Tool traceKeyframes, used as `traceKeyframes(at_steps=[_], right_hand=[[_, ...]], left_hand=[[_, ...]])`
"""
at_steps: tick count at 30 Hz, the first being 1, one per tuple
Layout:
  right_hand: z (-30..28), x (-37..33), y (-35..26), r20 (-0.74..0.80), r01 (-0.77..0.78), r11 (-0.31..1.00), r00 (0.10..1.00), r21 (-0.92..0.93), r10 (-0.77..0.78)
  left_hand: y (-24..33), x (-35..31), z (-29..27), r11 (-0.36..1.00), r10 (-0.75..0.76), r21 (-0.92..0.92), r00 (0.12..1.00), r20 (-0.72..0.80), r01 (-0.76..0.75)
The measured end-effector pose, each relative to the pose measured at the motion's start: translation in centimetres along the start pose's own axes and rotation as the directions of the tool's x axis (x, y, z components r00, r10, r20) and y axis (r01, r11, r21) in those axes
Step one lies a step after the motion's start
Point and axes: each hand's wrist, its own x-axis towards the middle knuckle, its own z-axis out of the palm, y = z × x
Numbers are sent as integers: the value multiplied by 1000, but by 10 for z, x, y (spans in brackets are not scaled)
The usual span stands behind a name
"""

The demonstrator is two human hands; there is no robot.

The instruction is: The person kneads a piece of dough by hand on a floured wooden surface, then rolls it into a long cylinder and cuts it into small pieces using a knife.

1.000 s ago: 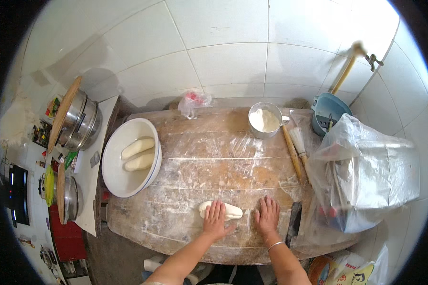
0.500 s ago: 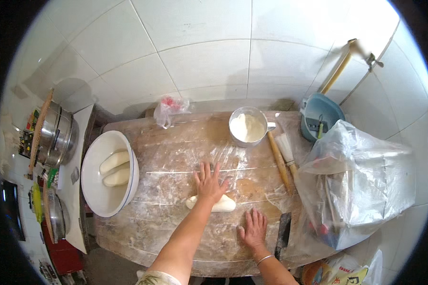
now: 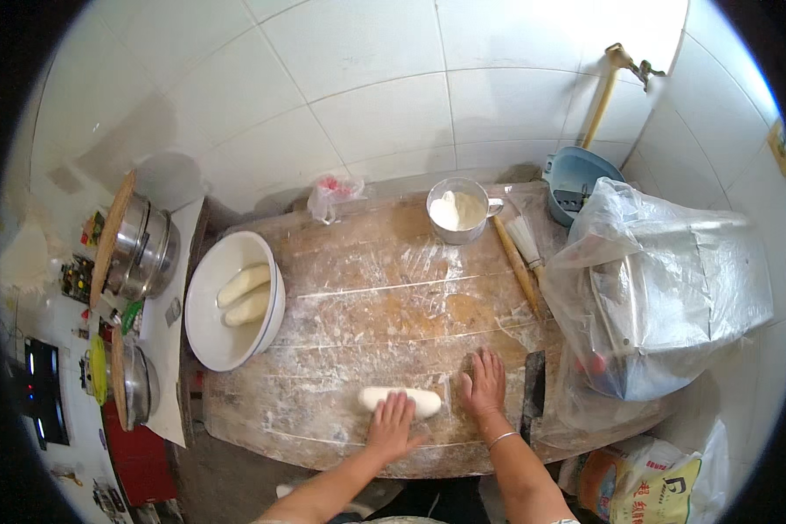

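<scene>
Resting lightly spread fingers on a roll of dough (image 3: pixel 426 403), a person's left hand (image 3: pixel 393 427) lies palm down near the front edge of a floured counter (image 3: pixel 358 323). The right hand (image 3: pixel 483 386), flat with thumb apart, touches the counter just right of the dough. Beyond, a white bowl (image 3: pixel 223 342) at left holds two more dough pieces (image 3: pixel 245 285); a rolling pin (image 3: pixel 519 269) and brush (image 3: pixel 524 239) lie at right. Farther back, a mug (image 3: pixel 459 236) of flour (image 3: pixel 465 210) stands before a tiled wall (image 3: pixel 367 44).
</scene>
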Motion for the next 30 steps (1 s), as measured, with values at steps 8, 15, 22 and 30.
traceKeyframes(at_steps=[8, 15, 22, 30], right_hand=[[-8, 3, -7, 48, -67, 997, 997, 40, 65], [-6, -1, -1, 143, -48, 999, 988, -23, 51], [-3, 10, -11, 103, -102, 993, 990, 60, 95], [10, 58, -116, 180, 125, 991, 975, 44, -131]], left_hand=[[1, 87, -29, 970, -130, -222, 985, -111, 103], [-12, 152, -72, 974, -136, -210, 963, -231, 87], [-49, 178, -49, 652, -475, -757, 753, -456, -47], [-51, 100, -54, 933, -294, -279, 929, -224, 228]])
